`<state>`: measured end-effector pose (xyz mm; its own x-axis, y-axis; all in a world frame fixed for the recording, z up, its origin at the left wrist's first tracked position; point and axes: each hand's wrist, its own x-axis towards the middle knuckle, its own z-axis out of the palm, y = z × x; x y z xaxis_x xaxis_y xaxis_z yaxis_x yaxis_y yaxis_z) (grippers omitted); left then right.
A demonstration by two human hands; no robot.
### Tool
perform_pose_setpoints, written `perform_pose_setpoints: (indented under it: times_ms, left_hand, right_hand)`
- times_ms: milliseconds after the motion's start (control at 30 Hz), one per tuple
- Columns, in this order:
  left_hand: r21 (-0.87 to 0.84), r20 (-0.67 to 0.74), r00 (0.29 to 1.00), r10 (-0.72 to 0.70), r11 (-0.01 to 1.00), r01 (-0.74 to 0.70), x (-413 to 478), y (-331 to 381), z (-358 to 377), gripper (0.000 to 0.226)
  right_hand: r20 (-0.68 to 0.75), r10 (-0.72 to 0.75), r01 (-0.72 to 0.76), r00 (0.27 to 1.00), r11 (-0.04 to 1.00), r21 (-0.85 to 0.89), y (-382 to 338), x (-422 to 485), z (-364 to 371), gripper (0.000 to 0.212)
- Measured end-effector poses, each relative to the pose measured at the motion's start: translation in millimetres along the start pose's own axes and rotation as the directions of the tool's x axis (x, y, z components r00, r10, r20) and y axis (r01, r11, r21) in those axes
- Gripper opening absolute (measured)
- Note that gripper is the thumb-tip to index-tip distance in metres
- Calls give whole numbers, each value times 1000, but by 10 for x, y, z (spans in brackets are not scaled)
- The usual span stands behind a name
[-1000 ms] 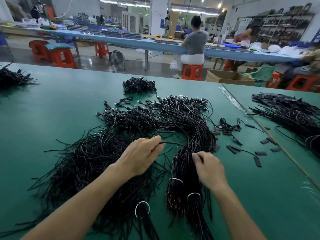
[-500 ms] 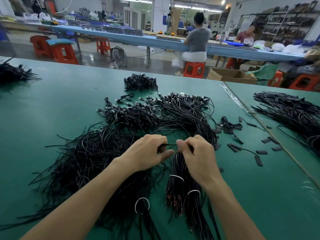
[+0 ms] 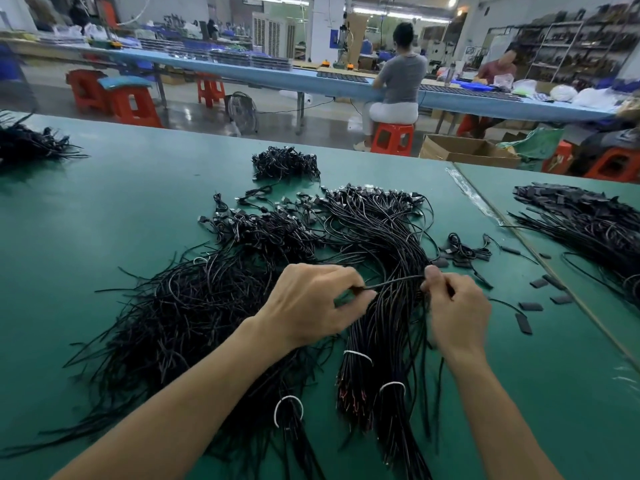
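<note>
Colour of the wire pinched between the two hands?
Black. The head view shows the wire stretched between left hand and right hand.

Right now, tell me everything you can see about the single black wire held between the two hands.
The single black wire is thin, round and dark, seemingly plastic coated. It spans almost level, slightly bowed upward, between the left hand, which pinches it on one side, and the right hand, which pinches it on the other. It passes over the banded bundle of like wires on the green table. Its ends are hidden in the fingers.
</note>
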<state>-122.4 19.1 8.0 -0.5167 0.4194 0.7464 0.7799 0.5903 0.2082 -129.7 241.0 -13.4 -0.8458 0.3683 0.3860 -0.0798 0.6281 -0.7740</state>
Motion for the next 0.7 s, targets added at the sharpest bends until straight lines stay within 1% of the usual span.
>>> perform_pose_setpoints:
  times_ms: [67, 100, 133, 167, 200, 233, 267, 300, 333, 367, 400, 467, 500, 533, 567, 600, 633, 700]
  left_hand:
    - [-26, -17, 1000, 10, 1000, -10, 29, 38, -92, 30]
    - [-2, 22, 999, -23, 1000, 23, 27, 24, -143, 31]
    - [42, 85, 992, -93, 995, 89, 16, -13, -187, 36]
    - [104, 152, 970, -190, 979, 176, -5, -68, -216, 41]
    - [177, 208, 933, -293, 950, 259, -40, -139, -226, 46]
    - [249, 243, 892, -382, 913, 324, -88, -210, -226, 50]
    - [301, 264, 857, -443, 882, 363, -134, -274, -214, 53]
    - [325, 278, 835, -476, 864, 384, -177, -314, -196, 54]
    - [321, 285, 826, -486, 861, 396, -207, -330, -176, 53]
    - [298, 292, 828, -479, 868, 397, -218, -327, -149, 52]
    - [266, 306, 830, -466, 879, 395, -213, -312, -122, 51]
    - [189, 319, 845, -430, 902, 388, -180, -264, -69, 55]
    - [150, 307, 859, -411, 912, 383, -159, -236, -49, 54]
    - [106, 282, 874, -395, 919, 381, -143, -210, -35, 51]
    - [62, 251, 886, -389, 920, 386, -132, -188, -30, 48]
    - [22, 226, 891, -394, 916, 400, -129, -175, -32, 47]
    - [-4, 212, 887, -410, 907, 420, -127, -171, -45, 47]
    - [-40, 241, 849, -471, 869, 493, -136, -198, -90, 54]
  right_hand:
    - [-41, 107, -105, 993, 993, 43, 68, 100, -47, 40]
    - [-62, 140, -137, 988, 989, 51, 103, 140, -76, 41]
    - [-87, 158, -155, 984, 987, 34, 141, 166, -108, 42]
    - [-111, 166, -167, 980, 986, -7, 175, 182, -138, 42]
    - [-120, 164, -173, 979, 983, -66, 208, 187, -169, 41]
    - [-101, 154, -168, 983, 976, -142, 232, 184, -193, 41]
    - [-52, 140, -149, 989, 960, -239, 246, 178, -202, 39]
    - [19, 123, -109, 992, 933, -343, 236, 156, -198, 36]
    - [106, 92, -40, 990, 906, -422, 207, 126, -182, 32]
    - [197, 39, 56, 980, 890, -453, 152, 89, -148, 32]
    - [291, -35, 165, 956, 884, -437, 67, 38, -108, 36]
    - [470, -187, 365, 863, 873, -323, -187, -78, -19, 52]
    - [539, -237, 417, 809, 877, -240, -293, -132, 32, 59]
    - [585, -272, 436, 764, 886, -158, -360, -179, 79, 63]
    - [610, -291, 429, 737, 899, -90, -400, -218, 116, 63]
    - [613, -291, 395, 734, 918, -38, -429, -248, 137, 56]
    - [591, -283, 342, 755, 940, 14, -455, -264, 148, 46]
    - [467, -290, 271, 835, 956, 109, -464, -255, 132, 28]
